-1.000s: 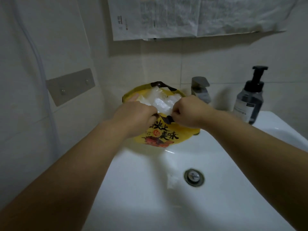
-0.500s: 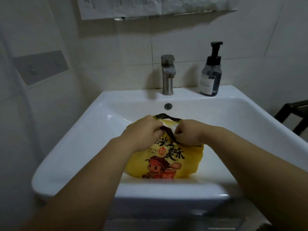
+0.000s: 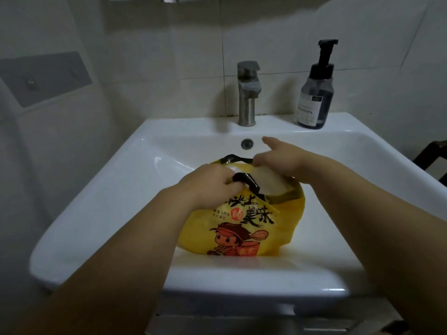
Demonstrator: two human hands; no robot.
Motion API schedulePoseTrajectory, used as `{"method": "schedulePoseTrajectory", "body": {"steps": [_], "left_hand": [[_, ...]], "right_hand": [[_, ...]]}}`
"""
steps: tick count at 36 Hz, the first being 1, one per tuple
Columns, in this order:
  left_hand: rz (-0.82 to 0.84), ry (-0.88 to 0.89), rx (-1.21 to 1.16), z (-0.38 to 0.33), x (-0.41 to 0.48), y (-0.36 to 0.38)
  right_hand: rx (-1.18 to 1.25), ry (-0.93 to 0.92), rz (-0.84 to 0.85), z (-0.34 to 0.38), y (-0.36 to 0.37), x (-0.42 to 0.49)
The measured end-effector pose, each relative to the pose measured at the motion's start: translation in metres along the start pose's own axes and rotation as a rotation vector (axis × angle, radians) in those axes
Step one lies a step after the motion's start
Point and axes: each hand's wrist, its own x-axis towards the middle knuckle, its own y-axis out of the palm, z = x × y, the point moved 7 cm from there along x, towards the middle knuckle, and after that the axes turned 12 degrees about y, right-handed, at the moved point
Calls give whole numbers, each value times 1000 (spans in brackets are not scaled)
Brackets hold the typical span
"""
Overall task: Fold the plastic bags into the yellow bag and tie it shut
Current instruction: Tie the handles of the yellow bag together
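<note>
The yellow bag with black lettering and a cartoon figure sits inside the white sink. Its mouth is open at the top, and pale crumpled plastic bags show inside. My left hand grips the near black handle of the bag. My right hand is at the far rim, fingers curled on the far black handle, with the index finger pointing straight out toward the tap.
A steel tap stands at the back of the sink with the overflow hole below it. A dark soap pump bottle stands at the back right. A dark stool edges in on the right. Tiled walls close in behind and left.
The bag has come down into the sink basin. My right hand has let go of the near handle and moved to the far rim; the bag mouth gapes wider.
</note>
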Motion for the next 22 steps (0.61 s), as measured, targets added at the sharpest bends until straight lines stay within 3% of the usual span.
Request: {"method": "schedulePoseTrajectory", "body": {"steps": [4,8,15,19,22], "left_hand": [[-73,17,16,6,3,-6],[-240,101,4,6,7,-13],[-298,54,-166,3,5,-18],[-194,-24,15,5,4,-20],[-183,-68,33,6,6,-22]], "right_hand": [[-99,71,21,-3,13,4],[-266,-9,22,2,23,1],[-13,-115,90,13,25,-9],[321,-35,305,8,29,-12],[276,-89,446,12,36,-20]]}}
